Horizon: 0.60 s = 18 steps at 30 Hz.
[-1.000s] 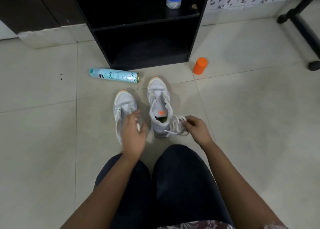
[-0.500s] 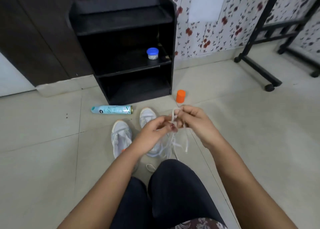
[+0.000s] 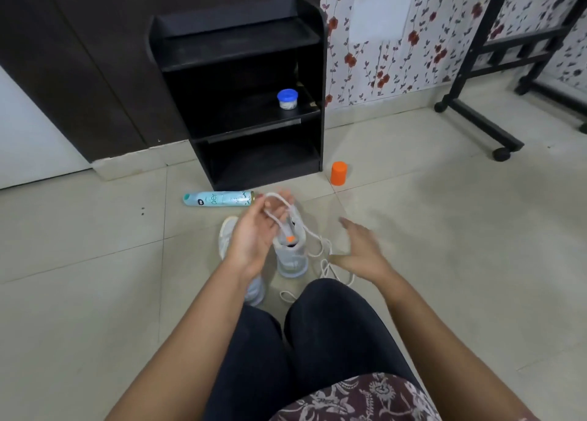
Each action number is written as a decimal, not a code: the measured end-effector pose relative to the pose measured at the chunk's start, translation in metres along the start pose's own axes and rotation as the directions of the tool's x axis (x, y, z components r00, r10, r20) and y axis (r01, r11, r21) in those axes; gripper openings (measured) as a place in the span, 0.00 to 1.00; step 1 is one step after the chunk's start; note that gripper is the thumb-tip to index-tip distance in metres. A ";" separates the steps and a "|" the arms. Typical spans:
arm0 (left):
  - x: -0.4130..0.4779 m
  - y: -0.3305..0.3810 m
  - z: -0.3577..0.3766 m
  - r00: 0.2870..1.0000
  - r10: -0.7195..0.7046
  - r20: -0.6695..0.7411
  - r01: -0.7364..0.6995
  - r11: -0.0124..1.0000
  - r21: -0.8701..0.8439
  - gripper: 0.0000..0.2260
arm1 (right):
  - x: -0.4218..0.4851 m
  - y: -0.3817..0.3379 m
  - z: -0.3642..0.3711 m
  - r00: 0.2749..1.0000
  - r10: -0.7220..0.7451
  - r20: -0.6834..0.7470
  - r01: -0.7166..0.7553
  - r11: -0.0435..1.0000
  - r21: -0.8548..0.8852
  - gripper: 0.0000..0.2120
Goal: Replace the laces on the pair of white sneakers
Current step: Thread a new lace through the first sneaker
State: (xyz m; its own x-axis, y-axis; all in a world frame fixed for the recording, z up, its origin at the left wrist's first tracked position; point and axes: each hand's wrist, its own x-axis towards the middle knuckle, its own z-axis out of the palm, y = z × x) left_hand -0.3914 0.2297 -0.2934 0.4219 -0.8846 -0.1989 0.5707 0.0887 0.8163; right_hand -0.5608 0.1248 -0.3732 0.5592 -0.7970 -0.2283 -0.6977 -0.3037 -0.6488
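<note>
Lace (image 3: pixel 279 197) looped round left grip (image 3: pixel 254 233), held above sneaker (image 3: pixel 290 258) | right grip (image 3: pixel 359 245) wide, fingers straight | second sneaker (image 3: pixel 227 230) beside

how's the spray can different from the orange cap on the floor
The spray can lies on its side; the orange cap stands upright. The can is long, pale teal with printing; the cap is short and plain orange. Both are cylinders on the tiled floor near the black shelf.
</note>
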 end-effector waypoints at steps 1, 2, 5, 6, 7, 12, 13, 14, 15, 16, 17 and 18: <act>0.001 -0.005 0.006 1.000 -0.013 0.018 0.012 0.999 0.036 0.15 | -0.001 -0.019 0.008 0.987 -0.132 0.090 0.116 0.979 0.166 0.37; 0.003 -0.008 0.009 0.999 -0.031 0.016 0.030 0.998 0.046 0.13 | -0.002 -0.038 0.016 0.961 -0.226 0.158 0.163 0.928 0.334 0.33; 0.003 -0.001 0.006 1.000 0.015 0.009 -0.016 0.988 0.153 0.11 | -0.011 -0.053 0.026 0.908 -0.308 0.283 0.128 0.850 0.511 0.06; 0.003 0.005 -0.005 0.995 0.099 0.025 -0.102 0.940 0.325 0.11 | -0.011 -0.045 0.022 0.911 -0.291 0.293 0.106 0.850 0.515 0.09; 0.004 0.009 -0.023 0.978 0.196 0.068 -0.201 0.812 0.548 0.11 | -0.014 -0.031 0.018 0.911 -0.277 0.305 0.084 0.850 0.520 0.11; 0.001 -0.008 -0.107 0.989 0.027 0.144 -0.135 -0.207 0.969 0.18 | -0.015 0.037 0.002 0.955 -0.103 0.277 -0.058 0.854 0.516 0.13; 0.000 -0.019 -0.111 0.996 0.007 0.086 -0.083 -0.175 0.981 0.18 | -0.013 0.039 0.008 0.959 -0.079 0.272 -0.065 0.873 0.483 0.12; -0.001 -0.031 -0.110 0.997 -0.035 0.066 -0.068 -0.051 0.996 0.18 | -0.012 0.033 0.015 0.963 -0.066 0.262 -0.060 0.894 0.444 0.12; -0.002 -0.044 -0.104 0.990 -0.113 0.084 -0.068 0.141 0.988 0.21 | -0.011 0.022 0.023 0.966 -0.074 0.246 -0.039 0.904 0.427 0.11; -0.003 -0.057 -0.093 0.973 -0.196 0.119 -0.048 0.334 0.941 0.26 | -0.011 0.010 0.032 0.966 -0.099 0.240 -0.015 0.901 0.435 0.10; -0.003 -0.071 -0.086 0.954 -0.254 0.157 -0.028 0.448 0.894 0.28 | -0.010 0.000 0.041 0.965 -0.121 0.234 0.002 0.891 0.454 0.11; -0.003 -0.080 -0.079 0.943 -0.278 0.181 -0.022 0.490 0.871 0.27 | -0.011 -0.009 0.046 0.968 -0.128 0.215 0.006 0.871 0.491 0.12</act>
State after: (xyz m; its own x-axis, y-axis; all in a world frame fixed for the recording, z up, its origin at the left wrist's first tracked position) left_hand -0.3827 0.2620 -0.4014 0.1120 -0.9418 -0.3169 -0.3435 -0.3359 0.8770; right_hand -0.5398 0.1600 -0.3983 0.7270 -0.6204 -0.2943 -0.3849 -0.0132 -0.9229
